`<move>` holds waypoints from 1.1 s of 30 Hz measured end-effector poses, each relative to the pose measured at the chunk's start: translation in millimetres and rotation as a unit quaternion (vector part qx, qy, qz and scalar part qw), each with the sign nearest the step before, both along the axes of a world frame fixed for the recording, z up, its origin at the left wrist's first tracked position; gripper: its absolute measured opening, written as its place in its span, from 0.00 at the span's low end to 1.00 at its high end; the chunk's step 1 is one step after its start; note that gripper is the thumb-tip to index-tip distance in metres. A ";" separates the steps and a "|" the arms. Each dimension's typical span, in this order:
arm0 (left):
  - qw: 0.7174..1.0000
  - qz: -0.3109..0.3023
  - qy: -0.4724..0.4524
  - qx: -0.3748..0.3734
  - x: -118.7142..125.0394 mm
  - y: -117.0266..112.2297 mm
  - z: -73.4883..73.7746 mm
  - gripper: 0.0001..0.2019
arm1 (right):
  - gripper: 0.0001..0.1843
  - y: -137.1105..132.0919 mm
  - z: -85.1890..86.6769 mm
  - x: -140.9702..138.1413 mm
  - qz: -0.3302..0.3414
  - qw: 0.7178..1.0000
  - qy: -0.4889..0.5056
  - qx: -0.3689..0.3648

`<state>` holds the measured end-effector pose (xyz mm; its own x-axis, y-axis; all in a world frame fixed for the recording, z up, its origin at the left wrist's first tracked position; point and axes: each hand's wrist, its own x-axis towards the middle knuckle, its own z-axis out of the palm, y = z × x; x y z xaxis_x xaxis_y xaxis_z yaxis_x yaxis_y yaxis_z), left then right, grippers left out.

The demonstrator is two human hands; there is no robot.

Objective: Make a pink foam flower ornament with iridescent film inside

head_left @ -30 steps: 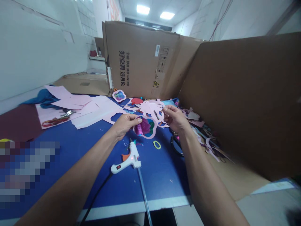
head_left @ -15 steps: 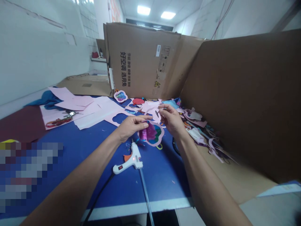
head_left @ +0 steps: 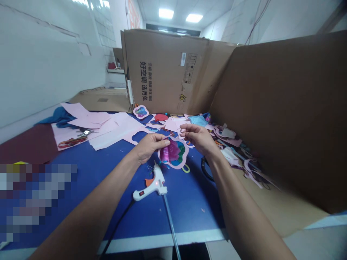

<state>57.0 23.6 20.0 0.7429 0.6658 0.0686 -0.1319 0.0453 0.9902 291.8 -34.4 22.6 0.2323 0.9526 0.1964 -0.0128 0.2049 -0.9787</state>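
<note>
My left hand (head_left: 150,146) pinches the upper left edge of a flower-shaped pink paper cutout (head_left: 183,164) between thumb and fingers. A shiny purple and green flower picture fills its middle. Close to the cutout's upper right edge, the thumb and fingertips of my right hand (head_left: 197,136) are brought together; whatever they hold is too small to make out. A yellow-green loop (head_left: 186,168) shows at the cutout's lower right edge. Below the cutout, a white glue gun (head_left: 155,186) with an orange trigger lies on the blue table (head_left: 130,220), a long glue stick in its back.
Pink paper sheets (head_left: 119,126) and scissors (head_left: 86,133) lie at the left. A similar finished-looking cutout (head_left: 141,112) leans at the back against a cardboard box (head_left: 168,72). Paper scraps (head_left: 229,133) crowd the right side beside a tall cardboard panel (head_left: 282,119). A black ring-shaped thing (head_left: 206,169) sits by my right wrist.
My right fingers have shifted slightly; the pale loop and dark bit seen near them earlier no longer show clearly. The left hand keeps its hold on the cutout. The view has shifted slightly.
</note>
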 end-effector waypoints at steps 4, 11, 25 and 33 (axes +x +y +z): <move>1.000 0.007 -0.005 -0.013 -1.4 2.4 0.7 0.16 | 0.18 -1.1 -1.0 3.4 -0.045 0.996 -0.079 0.014; 0.994 0.088 -0.017 -0.058 -10.6 23.9 -2.9 0.14 | 0.17 -3.6 3.6 11.6 -0.161 0.977 -0.135 0.033; 0.972 0.217 -0.018 -0.087 -17.4 41.8 -3.7 0.07 | 0.22 -2.7 3.9 25.1 -0.123 0.992 0.033 0.001; 0.969 0.228 -0.026 -0.093 -16.2 46.7 -10.2 0.06 | 0.25 -8.6 11.4 21.8 -0.067 0.993 0.095 -0.013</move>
<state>40.8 70.3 9.8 0.3681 0.9281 -0.0554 -0.2293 0.1484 0.9620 313.6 -43.0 34.0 0.3878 0.9148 0.1129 -0.1719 0.1922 -0.9662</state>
